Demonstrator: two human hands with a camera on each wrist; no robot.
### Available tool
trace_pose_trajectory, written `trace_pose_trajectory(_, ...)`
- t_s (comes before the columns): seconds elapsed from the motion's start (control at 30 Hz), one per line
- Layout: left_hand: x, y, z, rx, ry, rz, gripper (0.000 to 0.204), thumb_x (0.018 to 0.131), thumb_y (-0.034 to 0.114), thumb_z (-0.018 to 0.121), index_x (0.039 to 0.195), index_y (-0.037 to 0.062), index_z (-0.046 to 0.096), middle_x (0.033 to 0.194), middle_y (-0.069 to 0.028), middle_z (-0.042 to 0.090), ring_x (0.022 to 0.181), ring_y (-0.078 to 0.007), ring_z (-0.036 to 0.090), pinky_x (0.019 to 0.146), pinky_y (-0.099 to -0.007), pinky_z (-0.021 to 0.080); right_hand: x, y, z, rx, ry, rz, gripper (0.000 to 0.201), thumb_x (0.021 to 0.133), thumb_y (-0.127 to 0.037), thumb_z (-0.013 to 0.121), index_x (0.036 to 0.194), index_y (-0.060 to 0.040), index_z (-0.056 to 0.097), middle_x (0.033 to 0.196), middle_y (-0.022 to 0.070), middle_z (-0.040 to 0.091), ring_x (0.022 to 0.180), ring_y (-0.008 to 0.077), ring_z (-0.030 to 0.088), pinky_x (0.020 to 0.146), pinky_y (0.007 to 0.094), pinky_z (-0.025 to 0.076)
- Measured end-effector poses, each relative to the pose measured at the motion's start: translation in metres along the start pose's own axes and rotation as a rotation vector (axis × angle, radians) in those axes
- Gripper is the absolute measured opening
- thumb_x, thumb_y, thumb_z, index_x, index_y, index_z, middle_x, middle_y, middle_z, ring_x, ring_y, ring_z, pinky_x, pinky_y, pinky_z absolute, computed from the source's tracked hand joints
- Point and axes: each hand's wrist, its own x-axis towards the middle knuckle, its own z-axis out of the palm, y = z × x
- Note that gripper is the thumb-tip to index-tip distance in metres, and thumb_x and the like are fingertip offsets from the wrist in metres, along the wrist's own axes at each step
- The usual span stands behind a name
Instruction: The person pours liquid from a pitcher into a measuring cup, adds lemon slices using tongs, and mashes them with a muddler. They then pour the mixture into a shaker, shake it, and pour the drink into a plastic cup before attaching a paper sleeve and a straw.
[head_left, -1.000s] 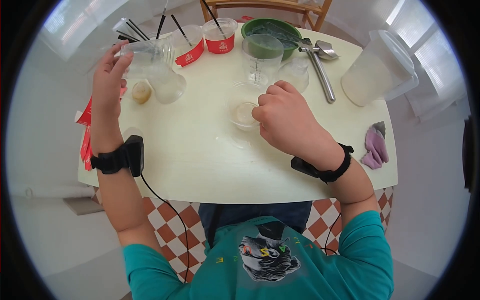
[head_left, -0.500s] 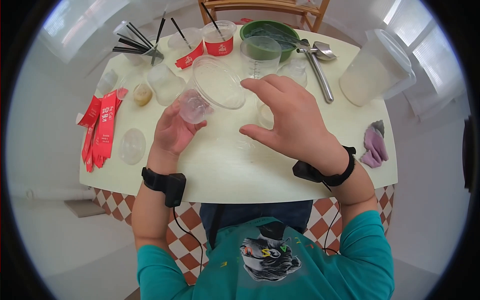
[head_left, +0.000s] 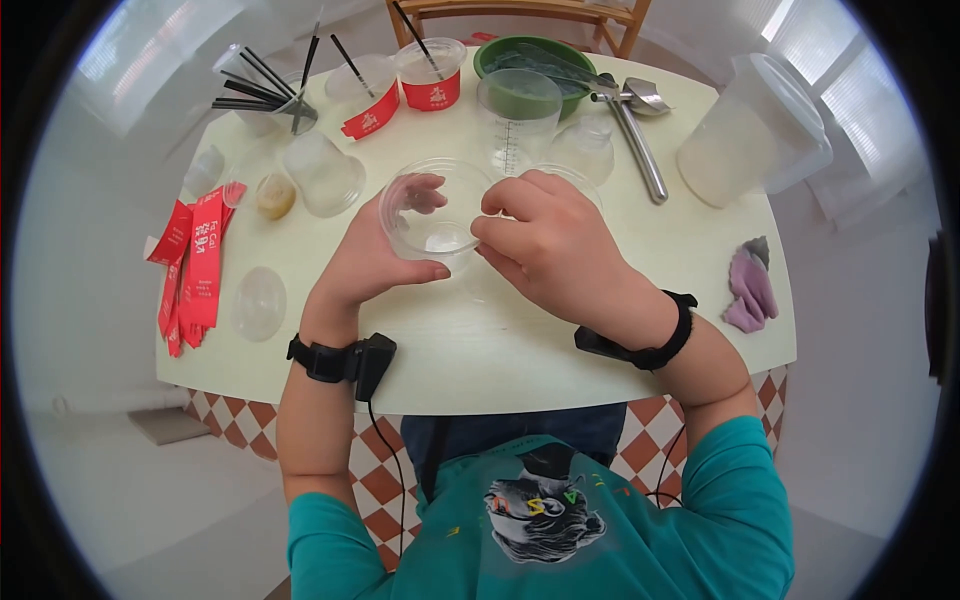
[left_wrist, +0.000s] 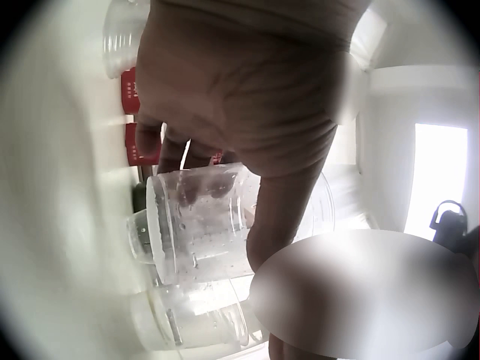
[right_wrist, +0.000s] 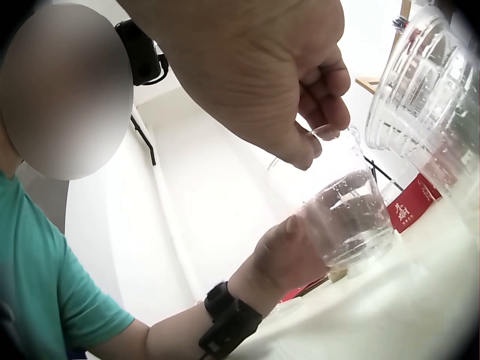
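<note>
In the head view my left hand (head_left: 365, 255) holds a clear plastic cup (head_left: 437, 215) over the table, its thumb on the near side and its fingers round the far side. The right wrist view shows the cup (right_wrist: 352, 217) wet with drops, its mouth upward. My right hand (head_left: 565, 245) pinches the cup's rim between thumb and fingertips. Behind the right hand stands another clear bowl (head_left: 575, 178), mostly hidden by that hand.
Farther back stand a measuring cup (head_left: 515, 130), a green bowl (head_left: 490, 70), a metal scoop (head_left: 640, 150) and a translucent pitcher (head_left: 745, 135). To the left lie red paper sleeves (head_left: 205, 260), a clear lid (head_left: 260, 303) and an upturned cup (head_left: 320, 175). A purple cloth (head_left: 748, 295) lies right.
The left hand came from the back left to the middle, bringing the clear cup. The right hand left the bowl, opened, then pinched the cup's rim. The cup turned more upright.
</note>
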Motion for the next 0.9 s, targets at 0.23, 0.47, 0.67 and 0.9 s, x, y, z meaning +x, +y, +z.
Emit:
trace_pose_trajectory(0.23,0.002,-0.021,0.0,0.056,0.068,-0.073,0.079,0.054,0.015,0.083,0.125,0.0047,0.051,0.11,-0.0048,0.06,0.101,-0.0174,0.053,0.091,-0.0321,0.041,-0.002,0.0,0.006,0.023,-0.088,0.091,0.027,0.069,-0.011,0.074,0.092,-0.0068,0.063,0.097,0.0094,0.06,0.09,0.0257,0.057,0.079,0.0379,0.045)
trace_pose_trajectory(0.47,0.001,-0.032,-0.003,0.03,0.113,-0.089,0.076,0.054,0.014,0.083,0.122,0.0033,0.051,0.111,-0.0068,0.059,0.101,-0.0186,0.054,0.092,-0.0316,0.043,0.005,0.024,-0.039,-0.06,-0.096,0.305,0.075,0.059,-0.03,0.085,0.124,-0.0059,0.055,0.114,0.0129,0.06,0.106,0.0329,0.056,0.091,0.0404,0.044)
trace_pose_trajectory(0.67,0.002,-0.03,-0.003,0.053,0.145,-0.063,0.075,0.055,0.012,0.083,0.122,0.003,0.051,0.113,-0.0073,0.059,0.103,-0.0192,0.054,0.093,-0.0326,0.043,0.004,0.039,-0.044,0.067,-0.16,0.363,0.082,0.058,-0.032,0.086,0.129,-0.0079,0.053,0.119,0.0139,0.058,0.112,0.0333,0.054,0.096,0.0414,0.043)
trace_pose_trajectory(0.9,-0.008,0.009,-0.062,0.387,0.609,0.272,0.07,0.059,0.007,0.079,0.123,0.0056,0.05,0.118,-0.0119,0.059,0.112,-0.0248,0.056,0.095,-0.0345,0.045,0.006,0.034,-0.045,-0.01,-0.22,0.361,0.085,0.055,-0.027,0.087,0.131,-0.01,0.052,0.123,0.0135,0.056,0.115,0.0335,0.052,0.099,0.0403,0.042)
